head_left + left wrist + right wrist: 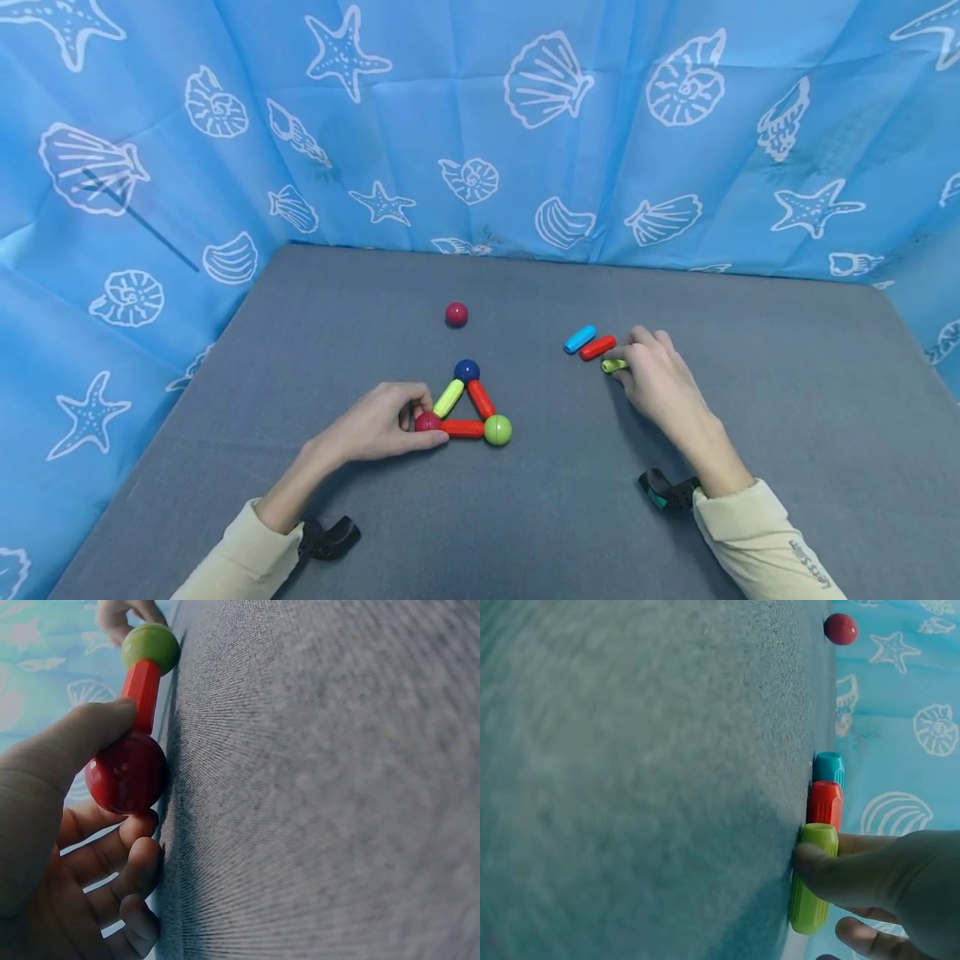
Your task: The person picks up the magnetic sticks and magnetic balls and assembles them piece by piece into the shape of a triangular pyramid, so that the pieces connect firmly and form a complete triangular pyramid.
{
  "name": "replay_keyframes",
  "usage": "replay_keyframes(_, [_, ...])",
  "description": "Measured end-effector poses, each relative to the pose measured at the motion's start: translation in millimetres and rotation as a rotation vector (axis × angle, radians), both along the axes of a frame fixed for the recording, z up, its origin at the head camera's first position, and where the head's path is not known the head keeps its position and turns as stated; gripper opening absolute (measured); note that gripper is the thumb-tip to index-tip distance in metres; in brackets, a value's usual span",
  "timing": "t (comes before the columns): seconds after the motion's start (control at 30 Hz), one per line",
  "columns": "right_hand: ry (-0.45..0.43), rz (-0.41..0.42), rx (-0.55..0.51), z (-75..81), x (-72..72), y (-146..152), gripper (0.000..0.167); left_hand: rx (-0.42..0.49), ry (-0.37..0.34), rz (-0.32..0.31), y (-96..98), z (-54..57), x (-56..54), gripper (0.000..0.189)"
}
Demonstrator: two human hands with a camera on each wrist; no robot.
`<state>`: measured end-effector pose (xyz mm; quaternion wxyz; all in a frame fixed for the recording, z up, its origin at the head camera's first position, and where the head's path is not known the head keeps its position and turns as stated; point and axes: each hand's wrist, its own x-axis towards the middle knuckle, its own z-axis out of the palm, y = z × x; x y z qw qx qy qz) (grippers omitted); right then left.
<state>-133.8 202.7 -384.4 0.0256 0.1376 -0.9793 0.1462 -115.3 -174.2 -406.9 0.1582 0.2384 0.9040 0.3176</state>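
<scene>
A blue shell-print curtain is hanging round the back and sides, and the grey table is spreading out below it. Two pale sleeves are reaching in from the near edge, a black wrist device showing beside each.

Over on the left, the left hand is curling thumb and fingers round the crimson ball, the near-left corner of a flat triangle; its thumb is also lying on the lower red rod. The blue ball is forming the far corner, the lime ball the near-right one, with the yellow-green rod and the slanting red rod making the other sides.

Across to the right, the right hand is pinching the green rod between thumb and finger, so this is clearly the nearer hand. The rod is lying low along the table, its long axis running roughly side to side, one end pointing left toward the triangle; whether it is touching the cloth, I'm not able to tell. Just beyond it, the loose red rod and the light-blue rod are lying side by side. A spare crimson ball is sitting beyond the blue corner. No container is showing.
</scene>
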Motion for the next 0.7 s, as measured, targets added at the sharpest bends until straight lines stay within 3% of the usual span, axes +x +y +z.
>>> replay_keyframes(0.13, [-0.019,0.004,0.004,1.7,1.2,1.0,0.025,0.004,-0.001,-0.001,-0.4,0.4,-0.2,0.028])
replay_keyframes(0.5, [-0.209,0.065,-0.015,8.0,4.8,5.1,0.029,0.004,0.006,-0.009,-0.9,-1.0,-0.2,0.029])
replay_keyframes(0.7, [-0.253,0.046,-0.051,6.9,4.6,5.6,0.026,0.006,0.011,-0.005,-0.1,-1.0,-0.4,0.028])
